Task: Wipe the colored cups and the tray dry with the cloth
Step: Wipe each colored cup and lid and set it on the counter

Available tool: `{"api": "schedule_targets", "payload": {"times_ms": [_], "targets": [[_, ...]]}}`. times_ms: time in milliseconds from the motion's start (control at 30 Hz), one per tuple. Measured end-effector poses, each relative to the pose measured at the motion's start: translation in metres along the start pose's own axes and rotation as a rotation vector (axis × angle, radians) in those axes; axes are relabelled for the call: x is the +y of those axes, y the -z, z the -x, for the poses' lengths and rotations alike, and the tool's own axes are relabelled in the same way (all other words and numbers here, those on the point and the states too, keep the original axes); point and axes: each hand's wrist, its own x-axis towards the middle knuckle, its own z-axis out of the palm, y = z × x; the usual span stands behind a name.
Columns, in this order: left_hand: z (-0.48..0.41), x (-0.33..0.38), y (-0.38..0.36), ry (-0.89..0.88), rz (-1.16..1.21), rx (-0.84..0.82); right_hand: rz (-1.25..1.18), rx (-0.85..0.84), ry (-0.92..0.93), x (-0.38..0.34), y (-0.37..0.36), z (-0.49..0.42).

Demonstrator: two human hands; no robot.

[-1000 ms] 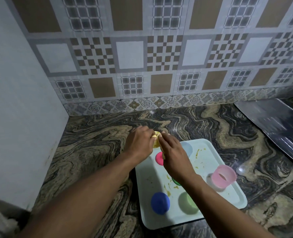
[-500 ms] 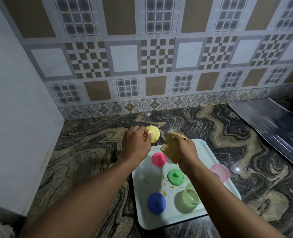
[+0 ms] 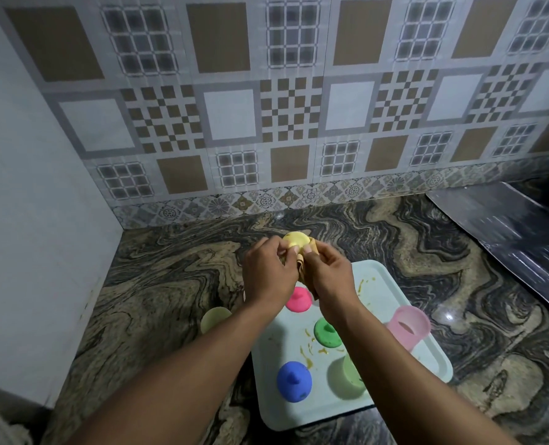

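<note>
- Head view: left hand, fingers curled round the yellow cup, holds it above the counter past the tray's far edge.
- Right hand pinches the cloth against that cup.
- Tray lies on the counter and carries the pink cup, green cup and blue cup.
</note>
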Motion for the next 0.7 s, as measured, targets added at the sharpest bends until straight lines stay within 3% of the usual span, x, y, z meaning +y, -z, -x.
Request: {"api": "schedule_targets", "payload": {"times_ms": [100,233,400,467,700], "targets": [[-0.001,0.004,0.005,0.036,-0.028,-0.050,0.100,0.001,0.037,0.000,0.008,0.000],[-0.023,0.000,0.024,0.073,-0.089,-0.063,0.191,-0.207,0.062,-0.019,0.019,0.006],[-0.066,-0.004,0.048,0.244,0.138,-0.765,0.304,-0.414,-0.008,-0.038,0.028,0.006],[-0.069,-0.002,0.052,0.230,0.136,-0.915,0.250,-0.432,-0.039,-0.043,0.029,0.005],[-0.070,0.000,0.053,0.202,0.197,-0.964,0.222,-0.422,-0.024,-0.047,0.037,0.005]]}}
